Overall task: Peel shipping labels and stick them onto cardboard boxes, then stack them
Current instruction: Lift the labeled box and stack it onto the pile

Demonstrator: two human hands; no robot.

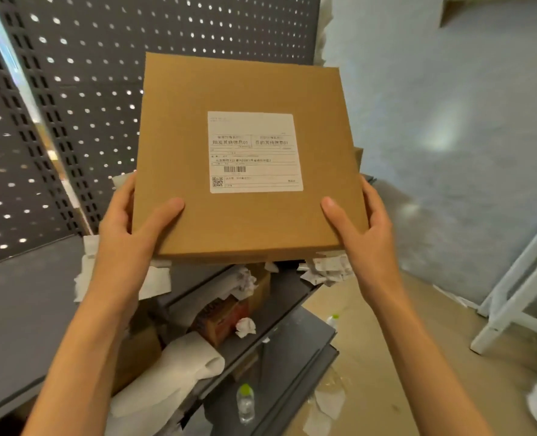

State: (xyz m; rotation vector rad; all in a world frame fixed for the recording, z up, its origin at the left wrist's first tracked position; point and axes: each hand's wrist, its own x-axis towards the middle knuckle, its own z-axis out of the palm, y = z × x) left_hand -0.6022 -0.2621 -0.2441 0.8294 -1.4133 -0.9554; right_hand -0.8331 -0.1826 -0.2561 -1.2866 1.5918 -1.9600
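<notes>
Both hands are clamped on the flat, square, brown cardboard box [245, 158], holding it up in the air in front of the dark perforated metal back panel [72, 89]: the left hand [128, 234] grips the near left edge with its thumb lying on the top face, and the right hand [361, 231] mirrors it at the near right corner, thumb on top and the fingers hidden underneath. The white rectangular shipping label [255, 152] already sits flat on the top face, roughly centred, with no lifted corner that I can see, so the sticking appears done and the step in hand is most likely carrying the box to a stack. A corner of another cardboard box [359, 155] shows just behind its right edge, which may be the pile; that cannot be told for sure. To do it well, keep the box level, keep the thumbs clear of the label, line the edges up square before letting go, and lower it rather than drop it. Below, the grey metal shelves [292, 335] hold crumpled white backing paper [245, 327] and a clear plastic bottle with a green cap [245, 401], so the set-down spot should be checked for loose scraps first.
</notes>
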